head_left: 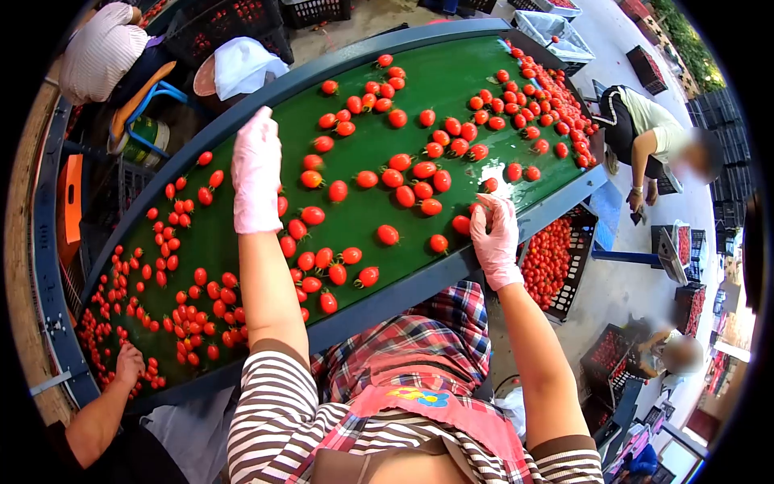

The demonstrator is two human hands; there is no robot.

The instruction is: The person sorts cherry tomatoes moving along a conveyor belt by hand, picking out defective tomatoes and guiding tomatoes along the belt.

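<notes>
Sorting shed: tomatoes (337,190), conveyor belt (451,77), stacked crates (716,121)

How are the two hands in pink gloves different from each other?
The left hand looks mostly straight, while the right hand has bent fingers close to a tomato. The left hand reaches toward the green belt's far rim; the right hand is beside its near rim. Both wear pale pink gloves.

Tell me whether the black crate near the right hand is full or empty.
The crate looks full: tomatoes spread across its visible inside. How deep they lie, I cannot tell.
</notes>
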